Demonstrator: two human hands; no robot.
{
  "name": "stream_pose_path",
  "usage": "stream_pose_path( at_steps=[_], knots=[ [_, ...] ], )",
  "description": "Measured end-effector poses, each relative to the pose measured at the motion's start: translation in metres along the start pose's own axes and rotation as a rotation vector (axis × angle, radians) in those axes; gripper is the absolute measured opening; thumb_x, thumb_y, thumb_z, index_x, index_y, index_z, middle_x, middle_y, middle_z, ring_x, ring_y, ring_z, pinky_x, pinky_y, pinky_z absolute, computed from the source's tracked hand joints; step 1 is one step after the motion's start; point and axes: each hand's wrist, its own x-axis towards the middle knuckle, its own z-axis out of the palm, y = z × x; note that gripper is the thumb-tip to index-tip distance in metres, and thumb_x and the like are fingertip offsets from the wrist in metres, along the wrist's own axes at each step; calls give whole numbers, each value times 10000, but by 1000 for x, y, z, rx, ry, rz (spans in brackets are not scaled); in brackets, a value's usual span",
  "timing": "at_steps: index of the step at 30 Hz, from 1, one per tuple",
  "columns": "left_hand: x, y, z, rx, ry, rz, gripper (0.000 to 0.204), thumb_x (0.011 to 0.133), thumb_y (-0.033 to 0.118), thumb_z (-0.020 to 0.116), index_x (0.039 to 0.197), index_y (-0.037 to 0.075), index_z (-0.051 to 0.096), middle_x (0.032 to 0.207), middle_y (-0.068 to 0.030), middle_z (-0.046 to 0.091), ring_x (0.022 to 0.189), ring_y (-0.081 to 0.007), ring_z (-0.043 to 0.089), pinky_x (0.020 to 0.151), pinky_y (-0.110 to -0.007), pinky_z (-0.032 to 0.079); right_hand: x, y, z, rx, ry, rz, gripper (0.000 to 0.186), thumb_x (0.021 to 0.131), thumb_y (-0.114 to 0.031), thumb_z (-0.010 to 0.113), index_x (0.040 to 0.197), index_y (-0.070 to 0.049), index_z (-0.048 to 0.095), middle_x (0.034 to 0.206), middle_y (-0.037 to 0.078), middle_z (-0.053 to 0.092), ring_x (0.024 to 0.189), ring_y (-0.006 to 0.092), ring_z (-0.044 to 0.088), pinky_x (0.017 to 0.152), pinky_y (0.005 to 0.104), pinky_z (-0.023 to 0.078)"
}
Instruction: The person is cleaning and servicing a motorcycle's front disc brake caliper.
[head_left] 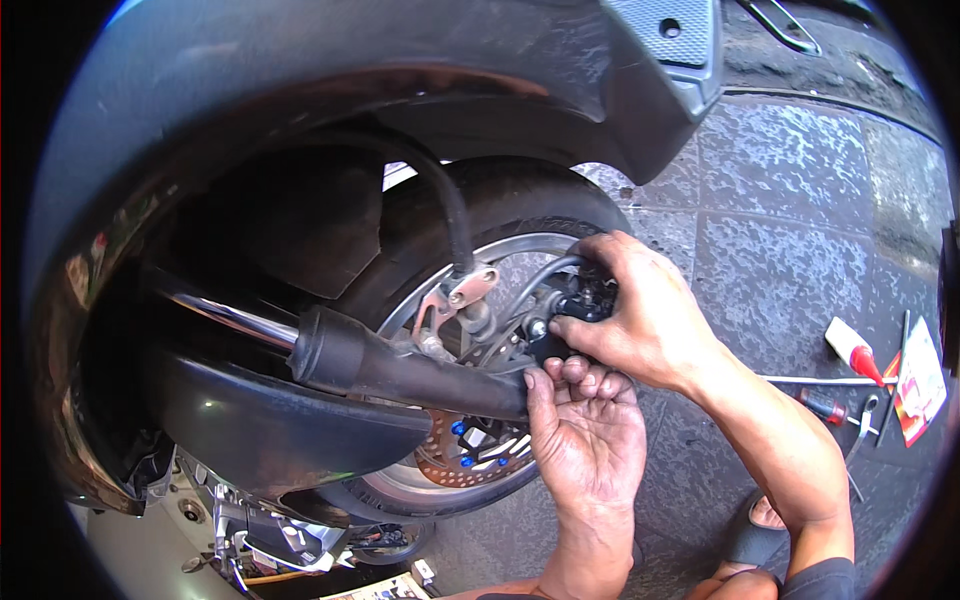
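My right hand [645,315] grips a black brake caliper [570,310] beside the wheel hub, with the thumb on its near side and the fingers over its far side. Below it my left hand [595,430] is turned palm up. Its fingers curl in close to the caliper, and the thumb rests at the lower end of the black fork leg [430,378]. What those fingertips pinch, if anything, is hidden. Behind both hands stands the motorbike's front wheel, with a black tyre [510,195] and a drilled brake disc [450,455] with blue bolts. A black hose [455,215] runs down to a metal bracket [460,297].
Dark bodywork [350,70] arches over the wheel, and a black fender [290,425] covers its near side. At right on the stone tiles [785,260] lie a white bottle with a red cap [852,350], a screwdriver [825,407], a wrench [864,425] and a red-white packet [918,385].
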Motion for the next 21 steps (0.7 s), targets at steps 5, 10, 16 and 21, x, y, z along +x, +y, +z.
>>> stream_pose_path(
  at_steps=[5, 10, 16, 21],
  knots=[
    [-26, 24, 12, 682, -216, -70, 346, 987, 295, 592, 1164, 0, 618, 986, -77, 629, 833, -158, 570, 755, -295, 494, -6, 9, -6, -41, -15, -53, 658, 722, -310, 786, 1217, 54, 552, 1116, 227, 618, 1113, 387, 602, 958, 443, 488],
    [5, 49, 80, 1551, -852, 544, 228, 972, 126, 562, 1109, -42, 632, 958, -129, 649, 846, -165, 589, 770, -309, 496, -42, 26, -10, 333, 195, 70, 585, 811, -298, 713, 1241, 69, 563, 1198, 261, 625, 1148, 378, 610, 1013, 415, 468],
    [46, -8, 112, 2744, -1646, 729, 331, 779, 203, 781, 996, -24, 674, 1067, -163, 682, 1057, -319, 629, 930, -405, 494, -120, 31, 28, 361, 113, 304, 249, 839, -163, 683, 982, 40, 660, 888, 207, 699, 845, 337, 709, 775, 422, 552],
    [68, -45, 88, 3641, -1602, 313, 433, 709, 380, 819, 995, 66, 740, 1083, -151, 718, 1073, -291, 667, 948, -427, 496, -129, 26, 58, 252, 134, 128, 215, 817, -86, 711, 988, 37, 672, 875, 198, 695, 810, 331, 714, 738, 409, 562]
  ],
)
